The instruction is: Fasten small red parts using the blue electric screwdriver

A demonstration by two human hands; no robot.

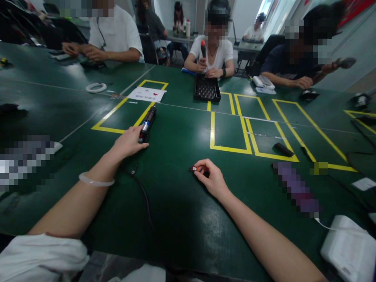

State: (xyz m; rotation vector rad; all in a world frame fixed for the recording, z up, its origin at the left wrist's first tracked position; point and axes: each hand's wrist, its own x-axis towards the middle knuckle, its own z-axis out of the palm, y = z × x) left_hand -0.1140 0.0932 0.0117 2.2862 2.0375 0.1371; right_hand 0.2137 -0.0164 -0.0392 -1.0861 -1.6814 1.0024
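Note:
My left hand (129, 141) is closed around the near end of a black, flashlight-like cylinder (149, 120) with a silver and blue band. The cylinder points away from me, and part of its near end is hidden by my fingers. My right hand (211, 178) hovers over the green table (173, 188), thumb and fingertips pinched on a small red and white piece (193, 169). The piece is too small for me to tell its kind.
Yellow tape outlines (232, 149) mark the table. A printed sheet (147, 94) lies ahead on the left. A black cable (143, 192) runs between my arms. At the right are a blurred-out phone (296, 188) and white charger (349, 248). Across sits a person with a screwdriver (203, 49) above a black tray (207, 97).

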